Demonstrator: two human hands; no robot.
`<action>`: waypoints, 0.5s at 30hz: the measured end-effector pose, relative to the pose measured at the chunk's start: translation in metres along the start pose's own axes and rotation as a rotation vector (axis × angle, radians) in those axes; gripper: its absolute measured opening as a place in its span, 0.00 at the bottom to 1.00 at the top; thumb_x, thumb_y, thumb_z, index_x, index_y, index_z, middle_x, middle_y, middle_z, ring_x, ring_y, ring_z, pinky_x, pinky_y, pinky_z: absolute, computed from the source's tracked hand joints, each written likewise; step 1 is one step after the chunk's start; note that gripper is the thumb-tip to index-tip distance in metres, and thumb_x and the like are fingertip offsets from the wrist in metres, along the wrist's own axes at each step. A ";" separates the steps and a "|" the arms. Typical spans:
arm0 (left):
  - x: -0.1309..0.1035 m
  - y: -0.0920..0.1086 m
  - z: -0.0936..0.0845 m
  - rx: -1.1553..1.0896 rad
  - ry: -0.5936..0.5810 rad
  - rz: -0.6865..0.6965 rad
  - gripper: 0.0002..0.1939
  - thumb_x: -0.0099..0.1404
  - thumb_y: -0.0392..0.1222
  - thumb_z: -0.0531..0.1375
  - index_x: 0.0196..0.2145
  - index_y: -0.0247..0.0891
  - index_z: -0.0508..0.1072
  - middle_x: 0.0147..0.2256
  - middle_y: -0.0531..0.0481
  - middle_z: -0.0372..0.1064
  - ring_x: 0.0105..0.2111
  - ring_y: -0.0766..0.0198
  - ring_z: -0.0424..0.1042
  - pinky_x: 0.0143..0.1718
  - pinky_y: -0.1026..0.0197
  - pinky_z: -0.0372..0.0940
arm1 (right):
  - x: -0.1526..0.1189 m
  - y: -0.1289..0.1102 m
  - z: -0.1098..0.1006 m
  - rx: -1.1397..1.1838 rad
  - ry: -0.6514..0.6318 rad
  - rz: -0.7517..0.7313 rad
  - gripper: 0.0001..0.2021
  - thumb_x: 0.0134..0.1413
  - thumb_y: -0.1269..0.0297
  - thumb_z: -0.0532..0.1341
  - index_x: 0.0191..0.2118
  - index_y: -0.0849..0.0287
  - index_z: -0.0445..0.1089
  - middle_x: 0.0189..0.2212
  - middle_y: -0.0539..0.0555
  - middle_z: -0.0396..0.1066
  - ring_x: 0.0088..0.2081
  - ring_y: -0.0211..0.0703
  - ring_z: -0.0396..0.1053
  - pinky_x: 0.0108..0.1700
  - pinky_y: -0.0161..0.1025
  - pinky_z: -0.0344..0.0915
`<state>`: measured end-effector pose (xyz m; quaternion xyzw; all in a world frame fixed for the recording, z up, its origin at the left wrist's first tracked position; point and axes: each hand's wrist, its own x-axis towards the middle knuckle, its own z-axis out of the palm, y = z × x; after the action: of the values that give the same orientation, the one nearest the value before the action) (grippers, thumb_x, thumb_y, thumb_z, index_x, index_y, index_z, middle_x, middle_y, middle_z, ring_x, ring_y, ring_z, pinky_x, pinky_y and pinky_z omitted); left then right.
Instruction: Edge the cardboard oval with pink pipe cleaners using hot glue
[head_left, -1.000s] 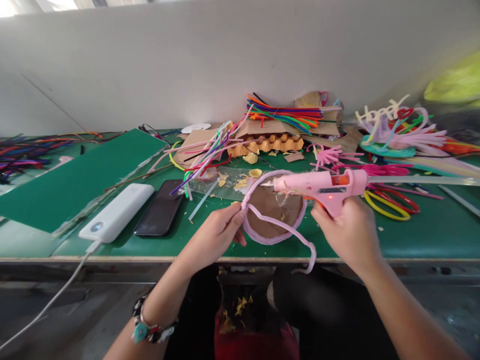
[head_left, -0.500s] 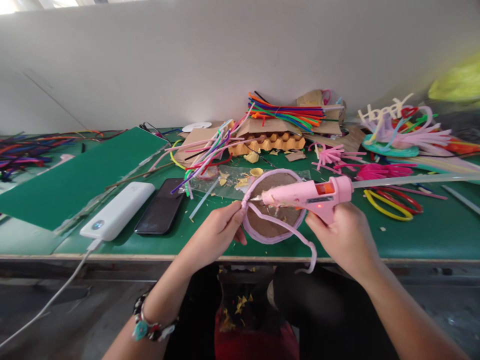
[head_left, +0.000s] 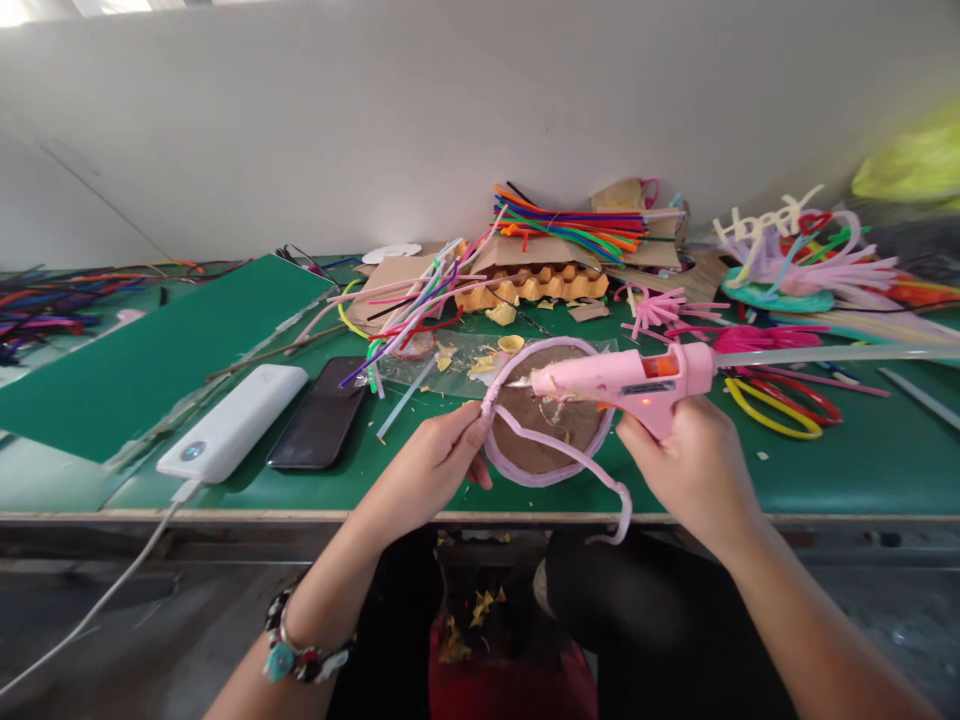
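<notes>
A round brown cardboard disc [head_left: 536, 440] has a pale pink pipe cleaner along its rim, and the loose end of a pink pipe cleaner [head_left: 592, 465] crosses the disc and hangs past the table edge. My left hand [head_left: 435, 465] pinches the disc at its left rim, fingers closed. In my right hand [head_left: 697, 465] is a pink glue gun [head_left: 615, 380] with a long clear glue stick in its back. Its metal nozzle points left, close to the upper left rim, just above my left fingertips.
A white power bank [head_left: 232, 425] with a cable and a black phone [head_left: 319, 415] lie at the left, by a green board [head_left: 172, 350]. Behind are pipe cleaners [head_left: 570, 225] on cardboard and an egg tray [head_left: 532, 288]. Yellow and red loops [head_left: 776, 410] lie at the right.
The glue gun and my right hand have shifted slightly to the right, drawing the nozzle a little away from the rim. My left hand keeps its pinch on the disc.
</notes>
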<state>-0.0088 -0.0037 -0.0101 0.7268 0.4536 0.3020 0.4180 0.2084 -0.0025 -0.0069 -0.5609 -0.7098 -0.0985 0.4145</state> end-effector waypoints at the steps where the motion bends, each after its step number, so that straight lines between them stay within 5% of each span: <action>1: 0.000 0.000 0.000 0.000 -0.002 -0.001 0.15 0.66 0.44 0.42 0.25 0.39 0.59 0.19 0.55 0.65 0.21 0.68 0.68 0.26 0.66 0.63 | 0.000 0.001 0.000 -0.009 0.004 -0.002 0.13 0.41 0.68 0.52 0.16 0.53 0.44 0.11 0.45 0.48 0.14 0.34 0.49 0.19 0.36 0.52; 15: 0.001 0.000 0.000 0.007 -0.011 0.006 0.14 0.66 0.43 0.43 0.25 0.38 0.59 0.19 0.55 0.65 0.21 0.69 0.68 0.25 0.67 0.63 | 0.003 0.012 0.002 -0.080 0.126 0.055 0.14 0.41 0.58 0.59 0.17 0.54 0.53 0.15 0.48 0.55 0.23 0.43 0.64 0.25 0.38 0.59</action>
<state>-0.0085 -0.0029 -0.0101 0.7312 0.4501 0.2980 0.4171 0.2182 0.0051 -0.0106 -0.5889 -0.6622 -0.1507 0.4383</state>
